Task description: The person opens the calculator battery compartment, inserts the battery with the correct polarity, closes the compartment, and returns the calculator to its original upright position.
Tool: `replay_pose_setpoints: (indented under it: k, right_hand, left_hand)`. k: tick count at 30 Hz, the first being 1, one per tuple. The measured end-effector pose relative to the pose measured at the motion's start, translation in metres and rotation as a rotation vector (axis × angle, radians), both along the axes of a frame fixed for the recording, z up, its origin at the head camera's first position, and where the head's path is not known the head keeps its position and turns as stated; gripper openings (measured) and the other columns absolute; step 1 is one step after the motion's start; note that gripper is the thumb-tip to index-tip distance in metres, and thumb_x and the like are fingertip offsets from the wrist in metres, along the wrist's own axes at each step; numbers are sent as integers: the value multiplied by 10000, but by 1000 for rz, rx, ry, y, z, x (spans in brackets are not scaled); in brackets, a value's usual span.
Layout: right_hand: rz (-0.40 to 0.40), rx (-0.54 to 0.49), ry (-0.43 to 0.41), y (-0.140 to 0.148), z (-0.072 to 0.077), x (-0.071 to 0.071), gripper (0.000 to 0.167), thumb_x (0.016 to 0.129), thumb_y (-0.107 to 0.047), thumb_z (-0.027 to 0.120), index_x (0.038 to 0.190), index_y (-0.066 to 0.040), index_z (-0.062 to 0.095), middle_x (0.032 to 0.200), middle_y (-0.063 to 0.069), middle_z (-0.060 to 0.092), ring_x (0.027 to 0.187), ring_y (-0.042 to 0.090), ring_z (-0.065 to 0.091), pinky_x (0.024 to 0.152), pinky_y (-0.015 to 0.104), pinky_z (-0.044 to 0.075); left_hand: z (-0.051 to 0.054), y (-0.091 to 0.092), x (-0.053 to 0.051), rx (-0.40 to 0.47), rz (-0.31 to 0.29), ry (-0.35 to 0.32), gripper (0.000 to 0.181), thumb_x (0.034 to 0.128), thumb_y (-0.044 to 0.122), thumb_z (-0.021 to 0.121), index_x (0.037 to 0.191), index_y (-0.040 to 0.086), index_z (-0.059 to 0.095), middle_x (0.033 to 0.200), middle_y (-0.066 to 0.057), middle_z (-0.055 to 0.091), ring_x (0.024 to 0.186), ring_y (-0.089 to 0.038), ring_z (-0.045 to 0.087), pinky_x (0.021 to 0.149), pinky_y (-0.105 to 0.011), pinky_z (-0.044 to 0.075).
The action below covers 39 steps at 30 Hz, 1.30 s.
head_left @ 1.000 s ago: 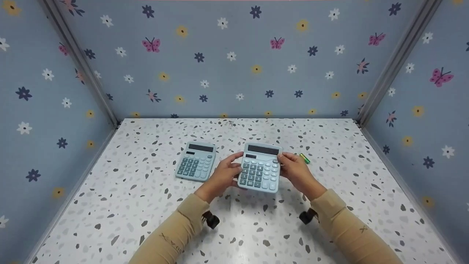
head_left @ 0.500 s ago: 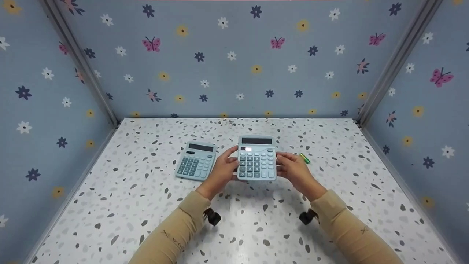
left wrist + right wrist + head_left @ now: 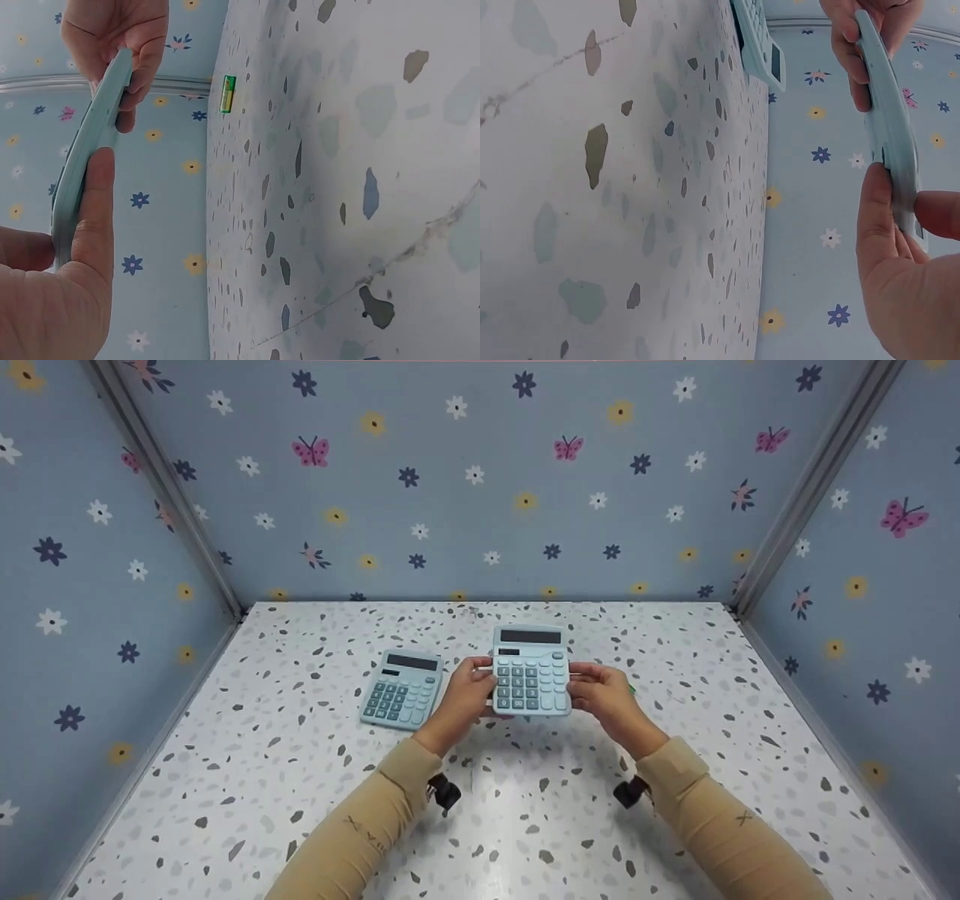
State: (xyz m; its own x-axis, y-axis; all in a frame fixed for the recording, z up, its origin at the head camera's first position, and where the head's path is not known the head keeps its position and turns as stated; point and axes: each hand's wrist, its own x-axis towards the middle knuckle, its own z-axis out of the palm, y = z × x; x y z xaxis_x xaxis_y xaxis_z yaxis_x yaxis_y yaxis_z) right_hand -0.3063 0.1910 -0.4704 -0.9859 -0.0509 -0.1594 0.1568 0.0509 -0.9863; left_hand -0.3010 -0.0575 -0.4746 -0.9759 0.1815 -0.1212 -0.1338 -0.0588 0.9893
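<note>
A pale blue calculator (image 3: 531,671) is held up off the table between both hands, its keys and dark display facing the head camera. The left hand (image 3: 459,701) grips its left edge, thumb at the front and fingers behind. On the opposite edge the right hand (image 3: 611,701) pinches it the same way. Both wrist views show the calculator (image 3: 86,150) edge-on, with a gap between it and the table. A second calculator of the same kind (image 3: 401,690) lies face up on the table, just left of the left hand.
A green battery (image 3: 228,94) lies on the table to the right, mostly hidden behind the right hand in the head view. The speckled white table (image 3: 300,780) is enclosed by blue flowered walls (image 3: 480,510) at the back and both sides.
Both hands have moved the held calculator away from the person and tipped it, shifting it slightly left and then back right. The right hand now covers most of the battery. The other calculator stays put.
</note>
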Motion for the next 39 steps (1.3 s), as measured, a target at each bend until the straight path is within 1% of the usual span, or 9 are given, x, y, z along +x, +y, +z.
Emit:
replay_pose_setpoints:
  k: [2,5,10,14,18,22,25,33,39]
  right_hand:
    - [-5,6,2,1,2,-3,416,1034,20,634,1440,99,593,1208,137,750,972,129,736,823,241,647]
    - [-5,4,6,3,6,-9,400,1040,14,638,1428,105,603,1208,139,753,980,131,747,844,242,652]
    - [-7,5,19,6,12,-18,395,1053,0,640,1436,90,609,1208,125,729,984,132,746,851,241,650]
    - [-6,3,19,5,17,-25,419,1042,23,631,1452,94,594,1200,126,702,978,143,733,842,236,644]
    - [30,14,26,5,21,-32,481,1013,61,596,1492,89,561,1291,173,669,1057,182,708,867,242,632]
    - [54,39,25,5,24,-39,529,982,60,577,1511,51,559,1403,198,629,1169,232,670,923,248,622]
    - [45,55,12,4,25,-44,543,970,60,576,1513,37,564,1416,186,620,1199,240,656,959,252,617]
    - [27,112,22,-1,28,-53,555,986,53,571,1540,50,540,1380,188,607,1174,234,650,1020,312,599]
    - [5,143,10,-2,24,-62,552,981,79,563,1532,41,561,1359,181,620,1141,226,654,977,312,614]
  left_hand:
    - [2,2,-3,-23,20,2,358,1149,128,448,1499,55,453,1403,-189,671,1101,-247,745,831,-370,685]
    - [4,5,-7,-5,37,10,348,1138,85,450,1482,40,480,1368,-201,672,1096,-261,740,838,-378,687]
    - [8,8,-14,36,59,14,436,1109,19,457,1541,32,511,1374,-198,634,1105,-261,723,874,-377,685]
    - [13,10,-18,17,99,18,474,1100,15,483,1570,45,533,1374,-179,614,1097,-222,699,879,-343,679]
    - [19,12,-22,0,127,31,474,1101,20,495,1572,45,545,1358,-169,614,1079,-211,694,866,-337,680]
    - [24,11,-27,-16,126,45,490,1102,23,494,1591,39,524,1351,-159,608,1080,-204,685,868,-329,678]
    - [25,11,-32,-43,122,55,501,1097,23,486,1597,38,516,1342,-147,596,1067,-192,675,861,-312,674]
    - [23,16,-42,-116,187,88,475,1086,28,509,1559,24,559,1366,-148,596,992,-154,662,764,-249,638]
    - [16,22,-49,-168,226,98,439,1079,41,542,1512,30,617,1351,-132,635,1075,-165,661,851,-255,639]
